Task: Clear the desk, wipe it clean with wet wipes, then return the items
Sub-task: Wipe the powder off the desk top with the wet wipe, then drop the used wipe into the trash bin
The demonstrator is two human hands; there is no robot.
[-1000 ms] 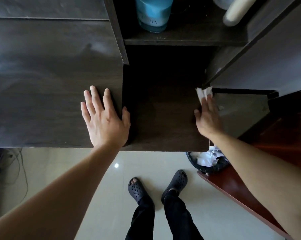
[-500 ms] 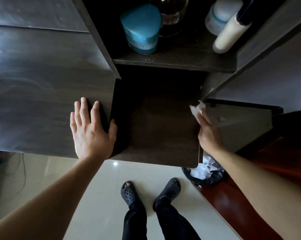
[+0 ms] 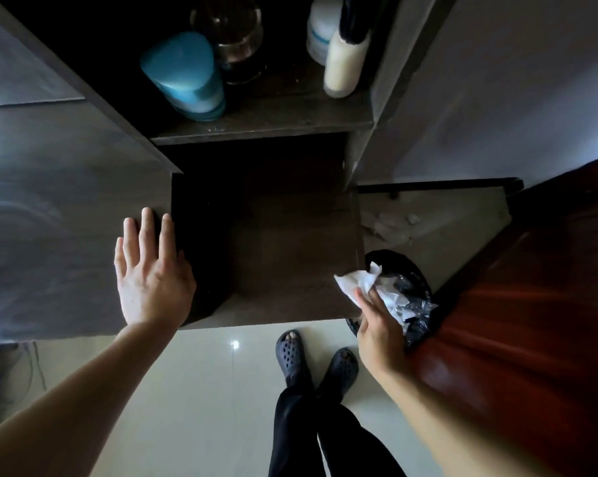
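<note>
Head view, looking steeply down from where the person stands.

- Left hand [image 3: 153, 273]: flat, palm down, fingers straight and slightly spread, resting on the dark wooden desk [image 3: 50, 218] at the right edge of its raised top. It holds nothing.
- Right hand [image 3: 376, 325]: fingers pinch a crumpled white wet wipe [image 3: 356, 280]. The wipe sits at the front right corner of the lower desk panel [image 3: 290, 242], just beside the bin.
- Bin [image 3: 415, 267]: round, black liner, white crumpled paper inside (partly hidden behind the right hand). It stands on the floor between the desk's right side and a red-brown wooden surface [image 3: 514, 321].
- Shelf [image 3: 263, 123] behind the lower panel: a blue container [image 3: 184, 77] at the left, a clear glass jar [image 3: 235, 39] behind it, a cream bottle with a dark top [image 3: 342, 67] at the right, a white tub [image 3: 320, 32] just behind that.
- Pale tiled floor [image 3: 187, 390] below; dark trousers and dark perforated sandals [image 3: 290, 352], legs crossed.
- Some whitish scraps [image 3: 390, 225] on the floor behind the bin; too blurred to identify.
</note>
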